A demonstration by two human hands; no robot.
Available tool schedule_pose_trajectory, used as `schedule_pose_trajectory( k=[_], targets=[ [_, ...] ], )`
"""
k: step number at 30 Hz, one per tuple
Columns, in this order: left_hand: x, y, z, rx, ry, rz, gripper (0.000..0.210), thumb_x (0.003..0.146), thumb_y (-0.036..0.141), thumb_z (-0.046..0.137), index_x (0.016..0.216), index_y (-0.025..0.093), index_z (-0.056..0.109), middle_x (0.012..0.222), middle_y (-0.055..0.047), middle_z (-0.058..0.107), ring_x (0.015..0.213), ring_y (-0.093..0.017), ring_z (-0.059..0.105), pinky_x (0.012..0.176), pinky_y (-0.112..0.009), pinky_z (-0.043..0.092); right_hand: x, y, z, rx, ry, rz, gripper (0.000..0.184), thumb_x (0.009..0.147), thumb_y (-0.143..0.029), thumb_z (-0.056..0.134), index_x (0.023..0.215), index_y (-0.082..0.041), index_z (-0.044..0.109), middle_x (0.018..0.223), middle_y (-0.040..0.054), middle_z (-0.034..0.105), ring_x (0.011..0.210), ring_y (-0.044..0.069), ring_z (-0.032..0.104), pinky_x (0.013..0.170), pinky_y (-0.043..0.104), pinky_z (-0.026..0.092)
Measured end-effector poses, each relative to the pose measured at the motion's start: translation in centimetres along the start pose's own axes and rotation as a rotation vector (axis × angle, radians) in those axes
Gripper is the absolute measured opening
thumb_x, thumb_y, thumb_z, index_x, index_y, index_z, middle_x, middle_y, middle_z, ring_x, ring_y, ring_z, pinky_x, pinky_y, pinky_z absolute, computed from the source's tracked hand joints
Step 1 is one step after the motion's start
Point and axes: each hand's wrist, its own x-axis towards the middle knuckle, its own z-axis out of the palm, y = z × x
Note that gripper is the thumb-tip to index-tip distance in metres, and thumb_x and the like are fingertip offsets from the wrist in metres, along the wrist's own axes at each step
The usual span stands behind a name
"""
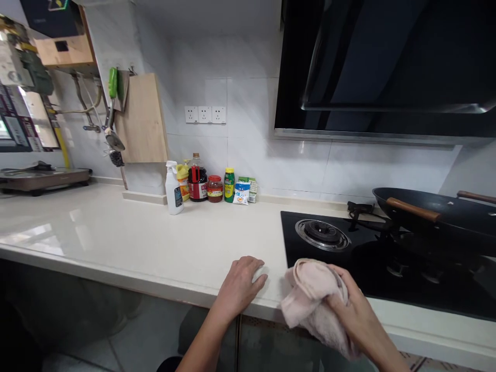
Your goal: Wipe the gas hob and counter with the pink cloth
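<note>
My right hand grips a bunched, pale pink towel at the counter's front edge, by the near left corner of the black glass cooktop. Part of the cloth hangs down past the edge, and some of my fingers are hidden behind its folds. To the left, my left hand is over the front of the white countertop, fingers loosely bent and the thumb apart from them. It holds nothing that I can make out.
A dark wok with wooden handles sits on the right burner. Along the wall stand a white spray bottle, a dark sauce bottle, a red-lidded jar and a green container. The range hood overhangs the cooktop.
</note>
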Motion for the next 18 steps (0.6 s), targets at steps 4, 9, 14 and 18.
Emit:
schedule_pose_trajectory(
  k=[4, 9, 14, 18],
  targets=[
    [0.0, 0.1, -0.1, 0.003, -0.01, -0.023, 0.027, 0.096, 0.03, 0.058, 0.122, 0.023, 0.063, 0.122, -0.006, 0.067, 0.116, -0.025, 0.059, 0.102, -0.04, 0.044, 3.0, 0.6, -0.8, -0.07, 0.127, 0.045, 0.049, 0.093, -0.057, 0.045, 0.128, -0.024, 0.058, 0.134, 0.0114, 0.06, 0.12, 0.029, 0.06, 0.1, 0.044, 0.05],
    [0.0, 0.2, -0.1, -0.011, -0.006, -0.022, 0.028, 0.096, 0.029, 0.056, 0.122, 0.024, 0.063, 0.124, -0.007, 0.067, 0.117, -0.026, 0.059, 0.102, -0.041, 0.044, 3.8, 1.9, -2.2, -0.461, 0.359, -0.055, 0.051, 0.094, -0.059, 0.041, 0.123, -0.022, 0.062, 0.139, 0.0155, 0.05, 0.131, 0.035, 0.048, 0.106, 0.056, 0.041],
    [0.0, 0.2, -0.2, -0.011, -0.011, -0.03, 0.028, 0.095, 0.031, 0.057, 0.122, 0.024, 0.064, 0.123, -0.007, 0.067, 0.116, -0.025, 0.059, 0.103, -0.04, 0.044, 2.6, -0.5, -0.9, -0.552, 0.287, -0.264, 0.045, 0.098, -0.051, 0.039, 0.13, -0.028, 0.06, 0.143, 0.0114, 0.051, 0.128, 0.032, 0.05, 0.103, 0.053, 0.042],
    [0.0, 0.2, -0.1, -0.014, -0.005, -0.025, 0.028, 0.096, 0.03, 0.058, 0.122, 0.025, 0.063, 0.123, -0.006, 0.067, 0.118, -0.025, 0.059, 0.103, -0.04, 0.043, 2.5, -0.8, 2.0, -0.709, 0.071, -0.321, 0.041, 0.096, -0.048, 0.046, 0.127, -0.031, 0.066, 0.145, 0.0069, 0.055, 0.13, 0.035, 0.046, 0.1, 0.054, 0.043]
  ],
)
